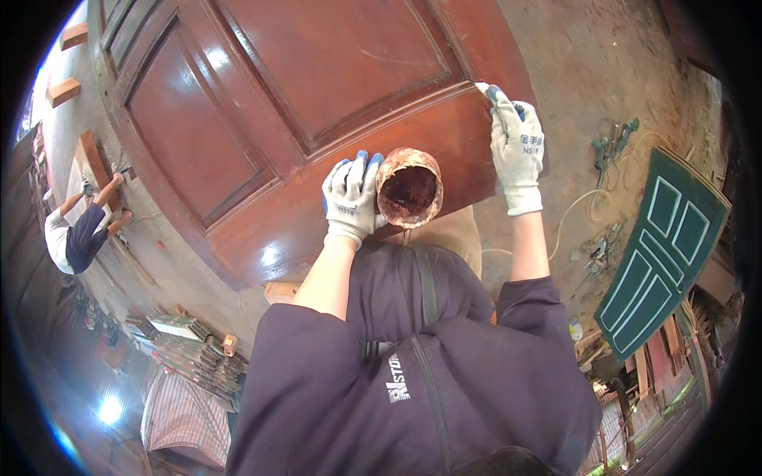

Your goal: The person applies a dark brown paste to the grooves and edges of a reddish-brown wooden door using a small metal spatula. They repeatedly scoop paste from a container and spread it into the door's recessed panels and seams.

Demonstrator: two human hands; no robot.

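A large reddish-brown panelled door (341, 59) lies flat in front of me, with raised mouldings around its panels. My left hand (350, 198), in a white glove with blue fingertips, is closed on the side of a round tub (410, 160). The tub's rim is crusted, and dark red-brown stuff coats its inside. Over the door's right part, my gloved right hand (517, 151) pinches a small white-tipped thing (482, 87) beside the moulding. Its kind is too small to make out.
To the right, a dark green door (671, 246) with white lines leans near power tools (611, 147) and a pale hose (567, 214). At far left another person (71, 230) bends over a plank (94, 159). Stacked boards (190, 349) stand at lower left.
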